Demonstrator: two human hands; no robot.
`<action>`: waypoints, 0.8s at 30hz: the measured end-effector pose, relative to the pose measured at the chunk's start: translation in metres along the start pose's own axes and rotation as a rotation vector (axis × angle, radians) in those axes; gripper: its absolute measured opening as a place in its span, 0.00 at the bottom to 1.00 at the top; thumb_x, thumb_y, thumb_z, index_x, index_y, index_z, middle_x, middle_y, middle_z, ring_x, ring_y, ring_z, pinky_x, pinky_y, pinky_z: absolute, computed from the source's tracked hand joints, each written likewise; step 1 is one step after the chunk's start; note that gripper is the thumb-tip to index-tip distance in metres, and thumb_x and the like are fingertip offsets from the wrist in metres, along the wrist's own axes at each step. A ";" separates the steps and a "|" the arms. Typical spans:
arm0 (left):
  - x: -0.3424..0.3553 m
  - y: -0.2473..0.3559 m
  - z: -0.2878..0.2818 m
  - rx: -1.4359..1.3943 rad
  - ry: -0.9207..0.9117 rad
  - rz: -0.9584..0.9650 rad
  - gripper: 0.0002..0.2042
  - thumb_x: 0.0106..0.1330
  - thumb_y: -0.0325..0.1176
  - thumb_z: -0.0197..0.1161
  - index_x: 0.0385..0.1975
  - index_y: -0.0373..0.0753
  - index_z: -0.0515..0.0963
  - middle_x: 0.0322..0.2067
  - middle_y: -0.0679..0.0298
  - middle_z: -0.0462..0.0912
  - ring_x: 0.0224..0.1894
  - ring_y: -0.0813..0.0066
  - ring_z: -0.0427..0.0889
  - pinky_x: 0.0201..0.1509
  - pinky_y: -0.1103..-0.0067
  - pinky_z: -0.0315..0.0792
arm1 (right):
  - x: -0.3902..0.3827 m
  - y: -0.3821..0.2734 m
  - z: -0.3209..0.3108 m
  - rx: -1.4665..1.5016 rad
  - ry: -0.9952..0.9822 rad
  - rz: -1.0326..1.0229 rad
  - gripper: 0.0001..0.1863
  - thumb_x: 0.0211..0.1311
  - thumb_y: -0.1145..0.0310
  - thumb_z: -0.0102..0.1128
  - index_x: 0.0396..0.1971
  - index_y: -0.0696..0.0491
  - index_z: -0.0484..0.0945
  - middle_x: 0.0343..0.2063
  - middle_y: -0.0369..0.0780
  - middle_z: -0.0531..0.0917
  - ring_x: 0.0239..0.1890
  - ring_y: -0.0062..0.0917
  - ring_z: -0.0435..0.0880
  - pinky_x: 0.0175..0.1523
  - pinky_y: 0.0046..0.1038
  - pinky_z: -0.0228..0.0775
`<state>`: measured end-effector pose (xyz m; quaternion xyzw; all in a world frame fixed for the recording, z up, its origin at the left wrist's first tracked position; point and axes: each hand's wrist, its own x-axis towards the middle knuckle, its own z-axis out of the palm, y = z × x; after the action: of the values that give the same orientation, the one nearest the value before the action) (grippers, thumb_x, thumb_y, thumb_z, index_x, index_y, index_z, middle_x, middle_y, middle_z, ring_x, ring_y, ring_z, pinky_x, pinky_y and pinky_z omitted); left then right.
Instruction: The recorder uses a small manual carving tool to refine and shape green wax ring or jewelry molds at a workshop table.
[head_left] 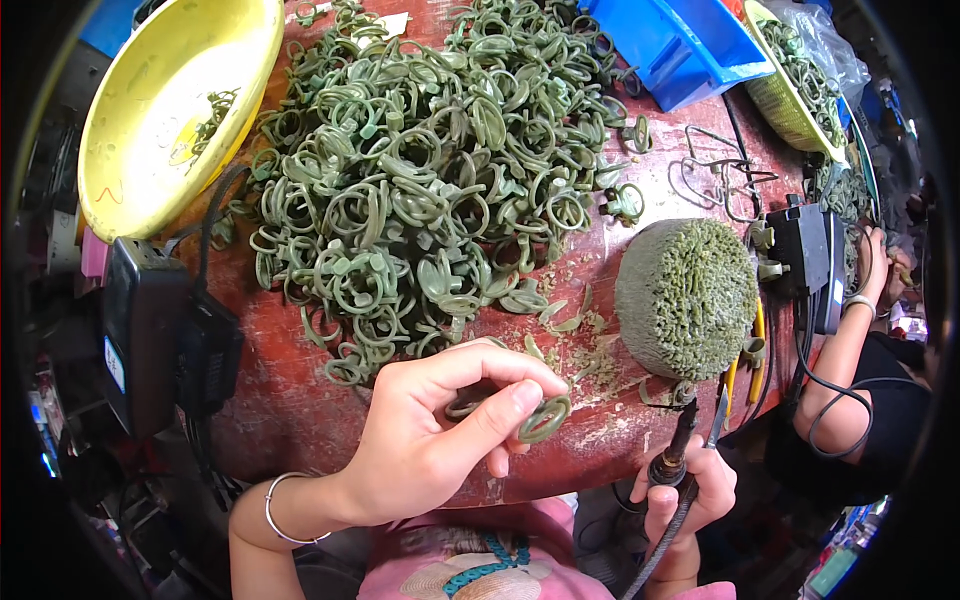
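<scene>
Near the table's front edge, my left hand (430, 440) is closed in a pinch on a green wax ring (546, 420). More of what it holds is hidden behind the fingers. My right hand (706, 488), lower right, is wrapped round a dark soldering iron (679, 440), its tip pointing up and a braided cable (665, 540) running down from it. Just above the tip stands a thick, round green block (690, 300) with a rough, pitted face. Beyond my left hand lies a big heap of similar green rings (420, 190).
Crumbs (598, 365) lie beside the block. A yellow basin (140, 110) stands far left, a blue bin (690, 50) far right. Black boxes (145, 330) with cables flank the left edge. Bent wire (725, 170) lies right. A co-worker's arm (845, 390) is at the right.
</scene>
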<state>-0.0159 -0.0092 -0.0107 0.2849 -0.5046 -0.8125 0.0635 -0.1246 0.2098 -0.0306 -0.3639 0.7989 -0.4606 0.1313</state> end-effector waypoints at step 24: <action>-0.012 0.004 0.000 -0.175 -0.008 0.033 0.06 0.61 0.26 0.54 0.35 0.32 0.75 0.22 0.66 0.76 0.21 0.84 0.75 0.20 0.89 0.70 | 0.106 -0.008 -0.021 -0.283 0.404 0.134 0.07 0.52 0.74 0.59 0.23 0.61 0.72 0.12 0.36 0.70 0.15 0.14 0.65 0.21 0.18 0.58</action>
<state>-0.0067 -0.0061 -0.0019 0.2666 -0.4365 -0.8535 0.0995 -0.2066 0.1464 0.0006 -0.2254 0.8877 -0.3979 -0.0528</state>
